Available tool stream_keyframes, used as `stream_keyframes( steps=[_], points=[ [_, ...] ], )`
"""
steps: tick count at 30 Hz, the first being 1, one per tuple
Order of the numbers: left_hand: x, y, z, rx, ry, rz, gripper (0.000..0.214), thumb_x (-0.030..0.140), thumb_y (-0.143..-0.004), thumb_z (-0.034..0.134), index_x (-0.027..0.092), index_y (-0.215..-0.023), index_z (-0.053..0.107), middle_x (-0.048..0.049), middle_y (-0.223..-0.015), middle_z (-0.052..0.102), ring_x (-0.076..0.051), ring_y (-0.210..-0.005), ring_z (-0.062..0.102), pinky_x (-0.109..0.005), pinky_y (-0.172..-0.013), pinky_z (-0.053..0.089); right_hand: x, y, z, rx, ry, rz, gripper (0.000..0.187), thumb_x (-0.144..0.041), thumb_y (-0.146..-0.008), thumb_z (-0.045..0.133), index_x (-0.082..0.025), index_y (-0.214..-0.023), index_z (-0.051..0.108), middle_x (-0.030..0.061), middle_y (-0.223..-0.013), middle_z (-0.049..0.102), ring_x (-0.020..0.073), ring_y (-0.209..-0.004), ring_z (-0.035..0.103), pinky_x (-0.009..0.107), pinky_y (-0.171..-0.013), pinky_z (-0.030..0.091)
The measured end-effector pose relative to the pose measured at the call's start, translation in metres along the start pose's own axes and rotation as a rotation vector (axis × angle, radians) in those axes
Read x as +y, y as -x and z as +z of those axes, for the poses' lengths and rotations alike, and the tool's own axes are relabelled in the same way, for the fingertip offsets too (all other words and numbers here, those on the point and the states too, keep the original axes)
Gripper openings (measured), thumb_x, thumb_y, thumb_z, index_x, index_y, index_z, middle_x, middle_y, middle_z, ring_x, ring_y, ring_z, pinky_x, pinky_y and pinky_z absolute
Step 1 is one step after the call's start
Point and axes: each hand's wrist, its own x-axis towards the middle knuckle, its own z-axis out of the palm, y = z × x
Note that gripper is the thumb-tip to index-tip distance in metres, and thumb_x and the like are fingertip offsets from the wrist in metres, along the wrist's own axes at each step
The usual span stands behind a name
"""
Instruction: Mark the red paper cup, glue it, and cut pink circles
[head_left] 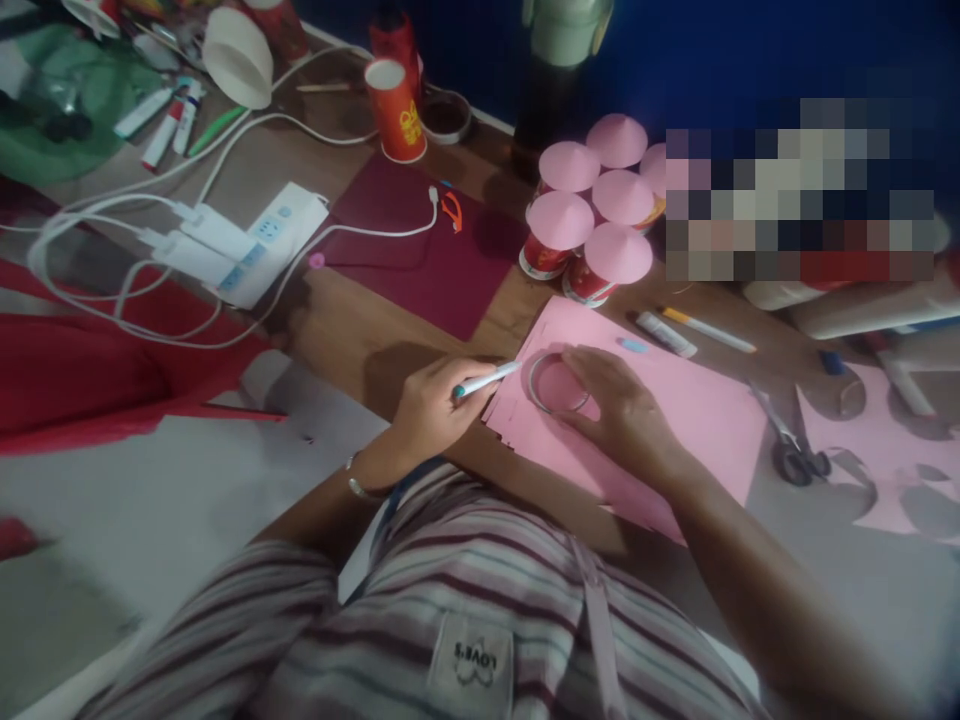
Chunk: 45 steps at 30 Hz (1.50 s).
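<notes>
In my left hand [442, 405] is a white pen with a green end [484, 381], its tip pointing at the left edge of the stacked pink paper [675, 410]. My right hand [619, 405] curls around the right side of a round ring [534, 380] lying on the top sheet. Pink paper shows through the middle of the ring. A small blue oval piece [632, 345] rests on the paper above my right hand.
Red cups with pink cone tops [617, 254] stand behind the paper. Scissors [796, 455] and cut pink scraps [862, 430] lie to the right, markers [709, 330] nearby. A power strip [266, 240] with white cables and a dark red sheet [442, 270] are on the left.
</notes>
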Motion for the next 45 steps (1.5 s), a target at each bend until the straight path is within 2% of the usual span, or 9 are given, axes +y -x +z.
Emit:
stream_keyframes(
  steps=[6, 11, 21, 26, 35, 45],
  points=[
    [-0.005, 0.001, 0.011, -0.057, 0.023, 0.009, 0.014, 0.015, -0.090, 0.073, 0.020, -0.102, 0.070, -0.0027, -0.094, 0.081, -0.014, -0.085, 0.077, -0.023, -0.079, 0.059, -0.001, -0.004, -0.001, -0.018, -0.039, 0.090, 0.059, -0.043, -0.093, 0.074, -0.024, -0.146, 0.057, 0.0148, -0.140, 0.069, 0.0348, -0.127, 0.067, 0.055, -0.108, 0.056],
    [-0.005, -0.001, 0.016, -0.086, 0.022, 0.017, 0.010, 0.015, -0.092, 0.070, 0.018, -0.102, 0.070, -0.0042, -0.094, 0.081, -0.015, -0.085, 0.076, -0.025, -0.077, 0.058, 0.001, -0.004, 0.000, -0.002, -0.021, 0.061, 0.060, -0.043, -0.091, 0.077, -0.023, -0.144, 0.059, 0.0148, -0.137, 0.071, 0.0351, -0.124, 0.069, 0.055, -0.105, 0.058],
    [-0.005, -0.001, 0.019, -0.052, 0.026, 0.065, 0.014, 0.012, -0.092, 0.069, 0.019, -0.104, 0.071, -0.0037, -0.094, 0.081, -0.015, -0.086, 0.076, -0.025, -0.080, 0.059, 0.001, -0.005, -0.001, -0.016, -0.035, 0.045, 0.061, -0.042, -0.091, 0.077, -0.022, -0.145, 0.057, 0.0142, -0.140, 0.069, 0.0336, -0.125, 0.069, 0.052, -0.106, 0.058],
    [-0.006, -0.001, 0.021, -0.061, 0.026, 0.064, 0.014, 0.011, -0.092, 0.070, 0.018, -0.105, 0.070, -0.0036, -0.094, 0.081, -0.014, -0.086, 0.076, -0.024, -0.079, 0.057, 0.004, -0.003, 0.001, 0.023, -0.010, 0.006, 0.062, -0.042, -0.091, 0.076, -0.022, -0.146, 0.056, 0.0144, -0.139, 0.070, 0.0337, -0.125, 0.069, 0.053, -0.105, 0.058],
    [-0.007, 0.003, 0.015, -0.131, 0.000, 0.068, 0.011, 0.013, -0.092, 0.070, 0.018, -0.103, 0.070, -0.0035, -0.092, 0.080, -0.014, -0.081, 0.075, -0.025, -0.076, 0.057, 0.006, -0.003, 0.002, 0.025, -0.022, 0.002, 0.063, -0.035, -0.087, 0.080, -0.022, -0.145, 0.057, 0.0145, -0.140, 0.070, 0.0348, -0.124, 0.070, 0.054, -0.103, 0.060],
    [0.000, 0.014, 0.005, -0.147, 0.027, 0.094, 0.013, 0.013, -0.091, 0.072, 0.018, -0.103, 0.069, -0.0039, -0.092, 0.080, -0.013, -0.082, 0.075, -0.024, -0.077, 0.058, 0.005, -0.002, 0.000, -0.006, -0.043, 0.019, 0.066, -0.030, -0.087, 0.079, -0.023, -0.148, 0.055, 0.0127, -0.143, 0.068, 0.0343, -0.128, 0.068, 0.054, -0.106, 0.058]
  ],
)
